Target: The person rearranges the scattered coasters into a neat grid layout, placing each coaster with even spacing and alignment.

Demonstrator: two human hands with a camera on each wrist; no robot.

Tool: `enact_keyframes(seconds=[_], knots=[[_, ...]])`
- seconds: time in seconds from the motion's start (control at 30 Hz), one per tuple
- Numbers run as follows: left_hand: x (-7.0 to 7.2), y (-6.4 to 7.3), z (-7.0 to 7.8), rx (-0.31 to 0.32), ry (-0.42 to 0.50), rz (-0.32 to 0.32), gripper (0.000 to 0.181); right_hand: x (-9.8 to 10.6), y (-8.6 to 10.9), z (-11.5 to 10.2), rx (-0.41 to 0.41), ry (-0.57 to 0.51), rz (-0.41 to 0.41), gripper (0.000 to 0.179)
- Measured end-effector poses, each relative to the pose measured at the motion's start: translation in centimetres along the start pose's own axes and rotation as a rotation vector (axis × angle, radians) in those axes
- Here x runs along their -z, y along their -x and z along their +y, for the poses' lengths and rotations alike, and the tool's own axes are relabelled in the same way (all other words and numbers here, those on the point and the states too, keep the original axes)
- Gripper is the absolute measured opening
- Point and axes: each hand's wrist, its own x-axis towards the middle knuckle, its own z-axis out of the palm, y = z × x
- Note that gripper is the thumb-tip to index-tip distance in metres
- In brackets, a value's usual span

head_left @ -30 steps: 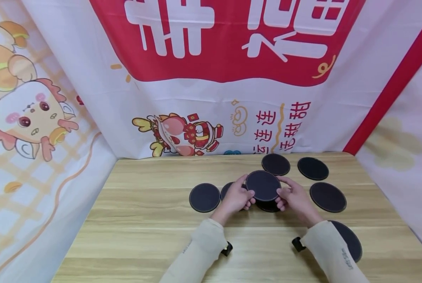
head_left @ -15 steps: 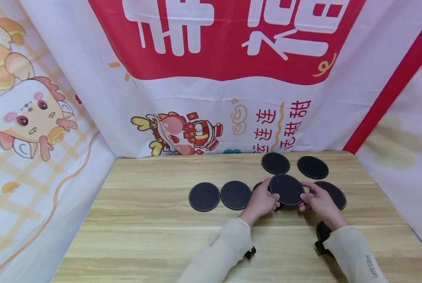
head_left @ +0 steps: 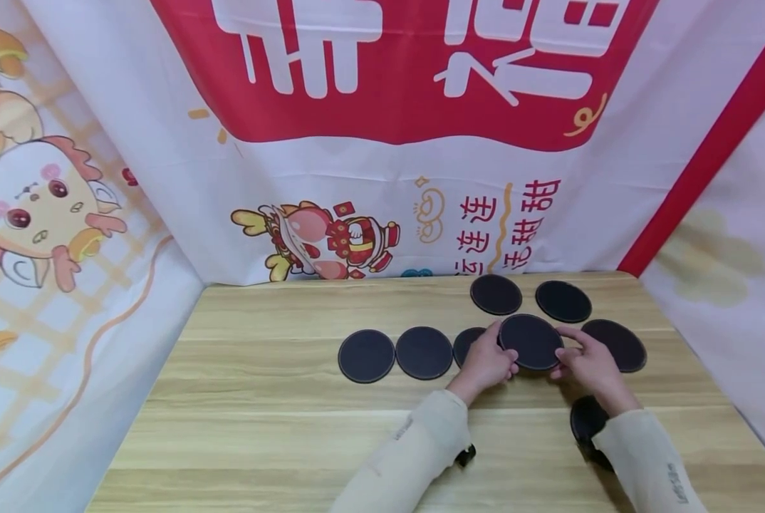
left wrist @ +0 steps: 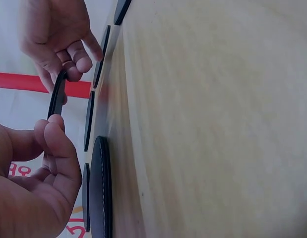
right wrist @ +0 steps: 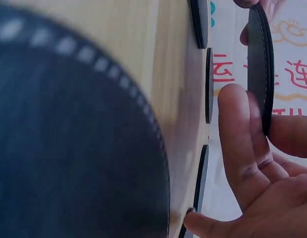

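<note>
A round black coaster (head_left: 528, 342) with a stitched rim is held tilted above the wooden table. My left hand (head_left: 487, 362) pinches its left edge between thumb and fingers, and my right hand (head_left: 592, 365) pinches the right edge. Seen edge-on in the right wrist view, the held coaster (right wrist: 261, 69) has a layered-looking rim; whether it is more than one I cannot tell. An extended finger (right wrist: 205, 224) of the right hand touches or nearly touches the coaster on the right (head_left: 620, 348). Just left of my left hand, another coaster (head_left: 462, 347) lies partly hidden.
Two coasters (head_left: 366, 356) (head_left: 424, 353) lie side by side on the table (head_left: 261, 413) at left. Two more (head_left: 496, 294) (head_left: 563, 301) lie near the back edge. Under my right forearm is a partly covered coaster (head_left: 584, 417). Printed curtains (head_left: 331, 164) border the table.
Both hands have moved right with the held coaster, uncovering the second coaster of the row and part of the third. The coaster beyond my right hand has slid a little to the right.
</note>
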Motion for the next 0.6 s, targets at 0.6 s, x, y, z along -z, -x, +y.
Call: enact_keyframes(seconds=[0.6], knots=[[-1.6,-0.7,0.0,0.091,-0.043,-0.167,0.077,2.4,0.0,1.1,-0.142,-0.063,-0.032,0.053]])
